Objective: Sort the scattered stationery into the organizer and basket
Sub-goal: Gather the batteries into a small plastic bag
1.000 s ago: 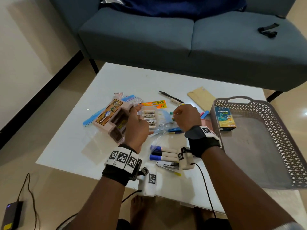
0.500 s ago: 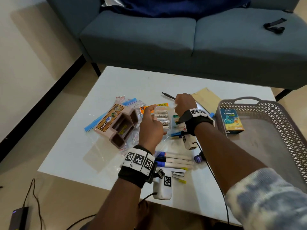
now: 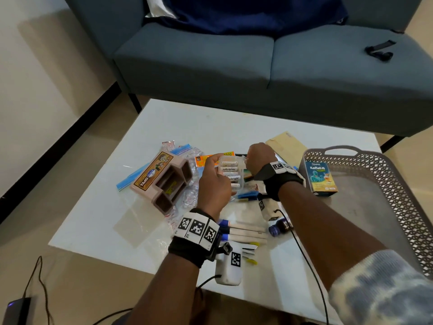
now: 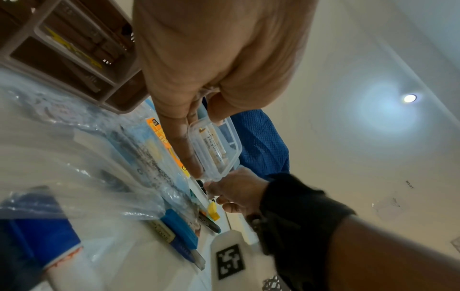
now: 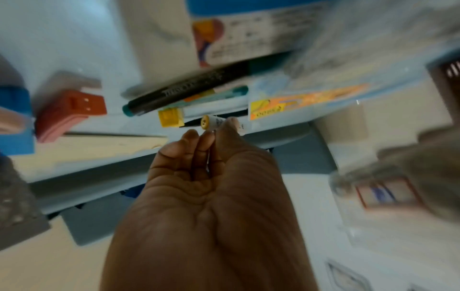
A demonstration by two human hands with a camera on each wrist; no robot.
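Note:
My left hand grips a clear plastic box of white "Heybright" cylinders, held just above the clutter; the left wrist view shows its fingers along the box. My right hand is curled at the box's far right corner. In the right wrist view the hand pinches one white cylinder with a yellow end. The pink-brown organizer lies left of the hands. At the right stands the grey basket.
A Koflet-H carton sits in the basket. White markers with blue caps lie near my left wrist. A black pen, orange packet, zip bags and a tan envelope litter the table. A blue sofa stands behind.
My left hand has raised the box of cylinders and brought it rightward, away from the organizer. My right hand has moved up to the box's far end.

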